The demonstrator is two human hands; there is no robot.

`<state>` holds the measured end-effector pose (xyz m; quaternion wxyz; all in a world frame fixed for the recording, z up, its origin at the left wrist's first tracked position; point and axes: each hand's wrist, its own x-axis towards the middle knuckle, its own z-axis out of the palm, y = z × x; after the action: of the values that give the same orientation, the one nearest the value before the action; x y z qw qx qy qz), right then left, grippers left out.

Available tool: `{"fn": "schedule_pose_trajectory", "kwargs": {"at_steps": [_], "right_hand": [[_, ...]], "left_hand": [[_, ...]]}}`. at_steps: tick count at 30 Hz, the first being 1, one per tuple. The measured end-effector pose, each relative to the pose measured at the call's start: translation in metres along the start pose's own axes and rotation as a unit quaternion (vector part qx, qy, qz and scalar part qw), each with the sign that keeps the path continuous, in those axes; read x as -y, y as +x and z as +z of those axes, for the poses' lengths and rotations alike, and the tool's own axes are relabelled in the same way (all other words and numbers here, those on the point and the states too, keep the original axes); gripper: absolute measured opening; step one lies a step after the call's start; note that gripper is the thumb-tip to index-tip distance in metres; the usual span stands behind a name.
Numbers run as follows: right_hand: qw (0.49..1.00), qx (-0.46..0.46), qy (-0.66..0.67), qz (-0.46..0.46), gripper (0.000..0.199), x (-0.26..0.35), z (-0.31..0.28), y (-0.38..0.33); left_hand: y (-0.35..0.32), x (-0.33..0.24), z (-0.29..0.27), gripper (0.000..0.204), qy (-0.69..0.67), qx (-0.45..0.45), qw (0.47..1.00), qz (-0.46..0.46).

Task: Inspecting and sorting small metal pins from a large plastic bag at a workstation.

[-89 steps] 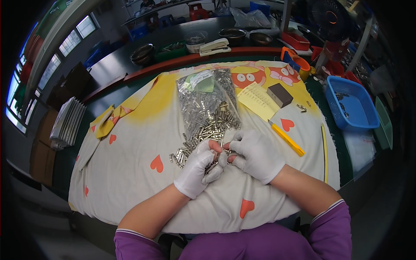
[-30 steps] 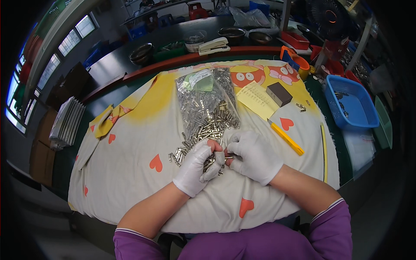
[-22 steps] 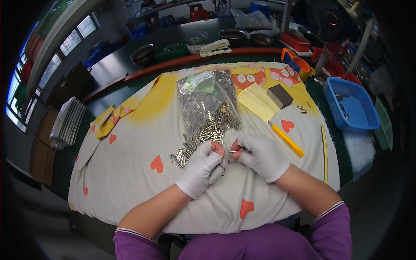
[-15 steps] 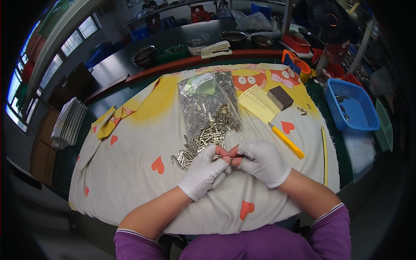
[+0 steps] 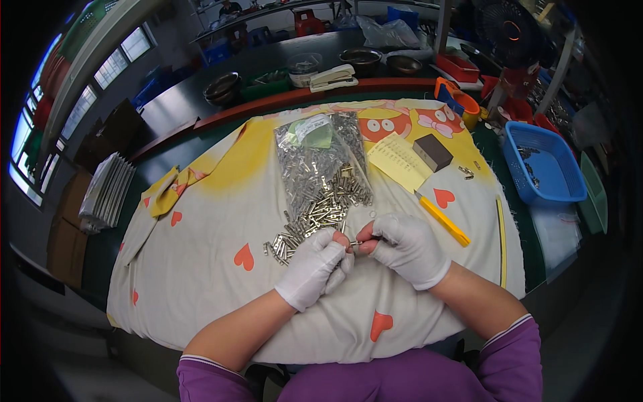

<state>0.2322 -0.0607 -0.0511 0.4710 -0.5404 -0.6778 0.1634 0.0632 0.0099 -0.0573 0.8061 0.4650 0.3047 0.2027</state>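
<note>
Pinched by the white-gloved right hand (image 5: 411, 250), a small silvery metal piece (image 5: 356, 244) sits beside the curled white-gloved left hand (image 5: 312, 269), whose grip I cannot tell. Loose silvery metal parts (image 5: 323, 214) lie between both hands and a clear plastic bag (image 5: 305, 167); rightward lies a yellow-handled cutter (image 5: 444, 219).

A head-worn fisheye camera looks down and forward from close above a cloth-covered surface (image 5: 201, 234), its edges curving.

Heart-patterned cloth (image 5: 201, 248) over the table (image 5: 137, 181) bears a clear bag (image 5: 309, 161), metal parts (image 5: 325, 213), yellow paper (image 5: 400, 161), yellow knife (image 5: 443, 220)
</note>
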Motion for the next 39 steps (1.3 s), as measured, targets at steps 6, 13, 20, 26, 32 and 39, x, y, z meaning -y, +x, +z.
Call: {"fn": "schedule_pose_trajectory", "kwargs": {"at_steps": [6, 13, 20, 26, 32, 39], "right_hand": [[1.0, -0.006, -0.004, 0.022, 0.012, 0.001, 0.0, 0.0], [1.0, 0.008, -0.001, -0.026, 0.013, -0.003, 0.0, 0.002], [0.991, 0.069, -0.05, -0.105, 0.014, -0.006, 0.001, 0.005], [0.986, 0.088, -0.126, -0.069, 0.018, -0.006, 0.005, 0.009], [0.98, 0.123, -0.144, -0.054, 0.016, -0.003, 0.008, 0.006], [0.969, 0.117, -0.214, -0.035, 0.013, -0.002, 0.009, 0.006]], "left_hand": [[-0.002, 0.0, -0.001, 0.024, 0.058, 0.009, 0.998, -0.024], [-0.001, 0.0, -0.002, 0.027, 0.046, 0.017, 0.998, -0.03], [-0.001, 0.001, -0.001, 0.021, 0.088, 0.029, 0.995, -0.02], [0.002, 0.001, -0.005, 0.019, -0.06, 0.023, 0.998, 0.021], [0.002, 0.0, -0.003, 0.021, -0.044, 0.032, 0.998, 0.028], [0.001, 0.0, -0.004, 0.016, -0.077, 0.034, 0.996, 0.023]]}}
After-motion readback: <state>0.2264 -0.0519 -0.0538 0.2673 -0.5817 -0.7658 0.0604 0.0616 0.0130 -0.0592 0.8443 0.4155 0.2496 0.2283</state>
